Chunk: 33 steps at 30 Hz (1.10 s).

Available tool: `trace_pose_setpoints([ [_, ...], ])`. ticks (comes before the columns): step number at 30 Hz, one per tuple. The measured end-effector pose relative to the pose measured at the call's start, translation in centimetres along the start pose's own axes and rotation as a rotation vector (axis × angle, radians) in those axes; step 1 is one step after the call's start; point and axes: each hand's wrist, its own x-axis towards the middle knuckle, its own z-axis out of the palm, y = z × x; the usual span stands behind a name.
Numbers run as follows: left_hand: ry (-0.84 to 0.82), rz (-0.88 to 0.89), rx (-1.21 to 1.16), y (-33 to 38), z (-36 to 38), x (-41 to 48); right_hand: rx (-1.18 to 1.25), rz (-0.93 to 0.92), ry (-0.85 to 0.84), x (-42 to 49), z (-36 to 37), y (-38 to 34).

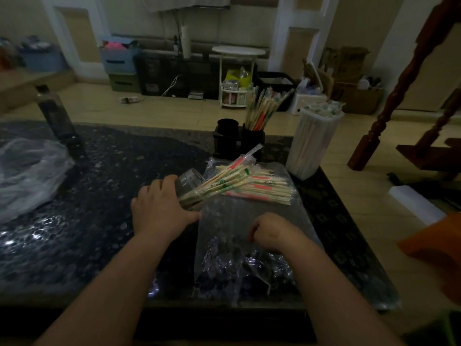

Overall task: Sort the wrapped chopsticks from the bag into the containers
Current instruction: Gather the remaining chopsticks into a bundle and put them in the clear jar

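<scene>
Gripping jar [188,180] of chopsticks [225,183] (left hand [159,208]), right hand [272,234] holding bag [224,228]

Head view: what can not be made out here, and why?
All in the head view.
Right hand: curled under itself; whether it pinches the bag is hidden.
Jar: partly covered by the left hand.
Wrapper print on the chopsticks: too small, blurred.
Orange thing: cut off by the right edge.

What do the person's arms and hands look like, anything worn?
Both bare. Left hand, right hand: no gloves, rings or watch. Left forearm and right forearm uncovered to the frame edge, no sleeve in view. Dim light, so fine marks can't be ruled out.
</scene>
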Motion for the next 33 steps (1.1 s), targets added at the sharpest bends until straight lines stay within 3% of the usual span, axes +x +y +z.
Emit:
trace_pose_setpoints([
  [4, -0.006, -0.012, 0.011, -0.1, 0.1, 0.1, -0.226, -0.013, -0.238, -0.3, 1.2, -0.2],
  [9, -0.010, -0.032, 0.017, -0.1, 0.0, 0.1, -0.184, 0.024, -0.275, 0.2, 2.5, -0.2],
  [15, -0.031, -0.073, -0.053, -0.6, -0.7, 0.6, 0.163, 0.101, -0.065, 1.4, 3.1, 0.8],
  [20, 0.009, -0.090, -0.044, -0.1, -0.6, 1.2, 0.293, -0.054, 0.225, 3.4, 4.8, 1.0],
  [23, 0.022, -0.099, -0.080, 0.3, -0.4, 1.5, 0.208, -0.118, 0.209, 4.7, 5.6, 0.2],
  [28, 0.015, -0.114, -0.106, 0.9, 0.0, 1.9, -0.217, 0.026, 0.119, 6.9, 2.3, -0.9],
  [33, -0.002, -0.110, -0.114, 1.0, 0.0, 2.3, -0.347, 0.052, 0.033, 8.9, 0.2, -1.9],
])
